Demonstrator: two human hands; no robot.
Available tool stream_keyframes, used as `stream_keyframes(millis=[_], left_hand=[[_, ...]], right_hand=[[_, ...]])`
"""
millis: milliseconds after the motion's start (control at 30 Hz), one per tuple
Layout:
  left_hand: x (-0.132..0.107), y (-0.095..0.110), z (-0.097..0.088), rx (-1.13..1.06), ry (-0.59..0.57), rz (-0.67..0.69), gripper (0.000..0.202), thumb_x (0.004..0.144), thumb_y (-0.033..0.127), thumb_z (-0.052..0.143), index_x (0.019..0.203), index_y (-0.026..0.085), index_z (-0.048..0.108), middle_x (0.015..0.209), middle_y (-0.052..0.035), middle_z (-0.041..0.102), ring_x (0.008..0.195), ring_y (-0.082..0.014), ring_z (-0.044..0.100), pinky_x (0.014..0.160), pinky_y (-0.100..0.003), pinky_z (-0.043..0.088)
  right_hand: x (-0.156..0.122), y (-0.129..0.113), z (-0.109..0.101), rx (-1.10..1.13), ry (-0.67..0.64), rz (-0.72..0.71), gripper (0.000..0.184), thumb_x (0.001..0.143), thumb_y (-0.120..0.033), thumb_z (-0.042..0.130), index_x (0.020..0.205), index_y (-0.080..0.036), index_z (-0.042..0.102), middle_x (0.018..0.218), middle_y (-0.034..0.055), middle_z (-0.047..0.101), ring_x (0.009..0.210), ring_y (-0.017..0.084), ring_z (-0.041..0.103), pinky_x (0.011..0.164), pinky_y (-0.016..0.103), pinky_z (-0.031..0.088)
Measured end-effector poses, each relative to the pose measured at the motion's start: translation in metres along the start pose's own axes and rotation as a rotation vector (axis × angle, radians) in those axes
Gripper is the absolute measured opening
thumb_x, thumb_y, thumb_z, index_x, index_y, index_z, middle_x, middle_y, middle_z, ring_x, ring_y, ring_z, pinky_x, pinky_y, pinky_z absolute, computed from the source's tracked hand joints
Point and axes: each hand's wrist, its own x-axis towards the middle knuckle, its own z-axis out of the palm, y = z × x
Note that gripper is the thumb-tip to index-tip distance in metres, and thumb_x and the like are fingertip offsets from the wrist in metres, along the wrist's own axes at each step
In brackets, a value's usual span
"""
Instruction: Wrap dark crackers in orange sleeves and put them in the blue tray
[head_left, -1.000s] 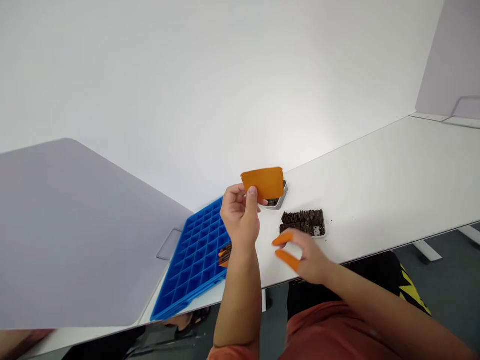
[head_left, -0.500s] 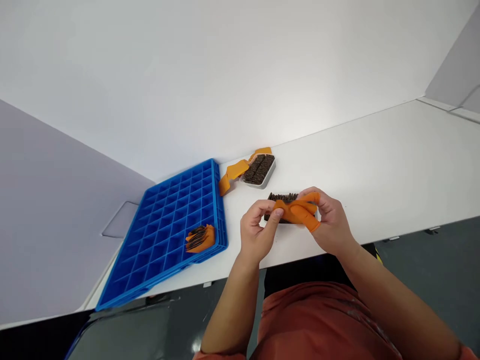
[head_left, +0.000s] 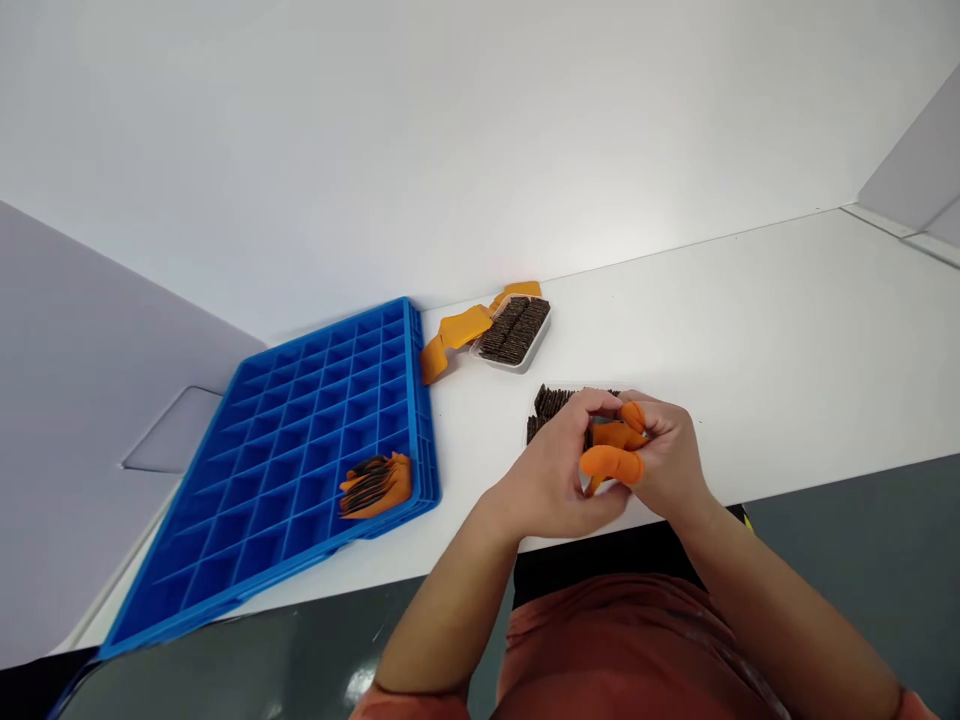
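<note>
Both my hands are close together over the near edge of the table. My right hand [head_left: 664, 450], with orange finger covers on its thumb and a finger, pinches a folded orange sheet [head_left: 619, 436]. Curled round the same sheet from the other side is my left hand [head_left: 562, 480]; its fingertips are partly hidden. Just behind them sits a clear tub of thin dark pieces [head_left: 553, 402], which my hands partly cover. Whether a dark piece is inside the fold, I cannot tell.
To the left lies a blue compartment tray [head_left: 262, 480], its near right corner holding a bundle of orange sheets with dark pieces [head_left: 377, 487]. A second tub of dark pieces [head_left: 516, 330] stands farther back, with loose orange sheets [head_left: 465, 326] beside it. A white wall rises behind.
My left hand has moved right and closed in on my right hand, now wrapping round the orange sheet. The view has shifted slightly.
</note>
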Motion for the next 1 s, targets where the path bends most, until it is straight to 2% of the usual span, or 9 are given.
stream_keyframes(millis=[133,267,433,533,633,733,833,1000], left_hand=[[0.011,-0.006,0.002,-0.045,0.006,-0.066,0.068,0.068,0.013,0.075,0.127,0.029,0.045,0.116,-0.0059,0.060,0.093,-0.0180,0.062,0.076,-0.031,0.055],[0.014,-0.012,0.004,-0.038,0.029,-0.117,0.068,0.070,0.019,0.081,0.127,0.027,0.045,0.113,-0.0060,0.057,0.096,-0.0176,0.059,0.078,-0.029,0.053],[0.014,-0.014,0.006,-0.069,0.014,-0.127,0.051,0.072,0.016,0.078,0.112,0.026,0.048,0.100,-0.0018,0.056,0.079,-0.0127,0.052,0.068,-0.026,0.048],[0.015,-0.016,0.007,-0.067,0.089,-0.072,0.043,0.071,0.015,0.077,0.101,0.025,0.048,0.096,-0.0005,0.054,0.077,-0.0126,0.051,0.067,-0.026,0.046],[0.015,-0.021,0.008,-0.078,0.170,-0.030,0.044,0.072,0.013,0.077,0.102,0.026,0.047,0.099,-0.0012,0.052,0.078,-0.0122,0.052,0.066,-0.026,0.045],[0.015,-0.024,0.007,-0.105,0.162,-0.006,0.047,0.072,0.011,0.075,0.105,0.026,0.046,0.104,-0.0021,0.051,0.081,-0.0120,0.051,0.068,-0.025,0.045],[0.015,-0.024,0.006,-0.134,0.130,-0.004,0.049,0.069,0.010,0.074,0.104,0.026,0.045,0.104,-0.0022,0.050,0.081,-0.0121,0.050,0.069,-0.025,0.045],[0.016,-0.025,0.006,-0.151,0.178,-0.035,0.051,0.070,0.015,0.080,0.106,0.026,0.045,0.098,0.0002,0.051,0.074,-0.0097,0.050,0.064,-0.022,0.044]], right_hand=[[0.005,0.001,-0.006,0.059,0.015,-0.040,0.081,0.055,-0.089,0.073,0.051,-0.021,0.028,0.059,-0.0047,0.032,0.059,0.011,0.030,0.049,0.027,0.027],[0.005,0.005,-0.009,0.042,0.049,-0.112,0.076,0.061,-0.086,0.074,0.051,-0.021,0.036,0.058,-0.0037,0.038,0.059,0.012,0.034,0.050,0.028,0.030],[0.003,0.008,-0.010,0.038,0.041,-0.144,0.072,0.070,-0.085,0.068,0.050,-0.021,0.041,0.058,-0.0025,0.045,0.058,0.012,0.042,0.053,0.029,0.037],[0.003,0.006,-0.010,0.008,0.035,-0.154,0.066,0.079,-0.079,0.066,0.054,-0.021,0.046,0.059,-0.0024,0.048,0.057,0.012,0.044,0.052,0.028,0.039],[0.002,0.005,-0.012,-0.034,0.066,-0.199,0.056,0.086,-0.067,0.068,0.059,-0.021,0.053,0.063,-0.0023,0.052,0.056,0.010,0.045,0.051,0.027,0.039],[0.000,0.005,-0.016,-0.075,0.082,-0.230,0.045,0.086,-0.055,0.074,0.060,-0.021,0.060,0.067,-0.0016,0.056,0.058,0.010,0.049,0.052,0.026,0.041],[-0.001,0.005,-0.021,-0.119,0.056,-0.226,0.039,0.086,-0.050,0.076,0.062,-0.022,0.064,0.069,-0.0013,0.057,0.058,0.011,0.050,0.053,0.027,0.042],[-0.004,0.004,-0.029,-0.218,0.031,-0.232,0.024,0.089,-0.036,0.072,0.070,-0.022,0.068,0.070,-0.0015,0.059,0.058,0.010,0.049,0.052,0.026,0.042]])
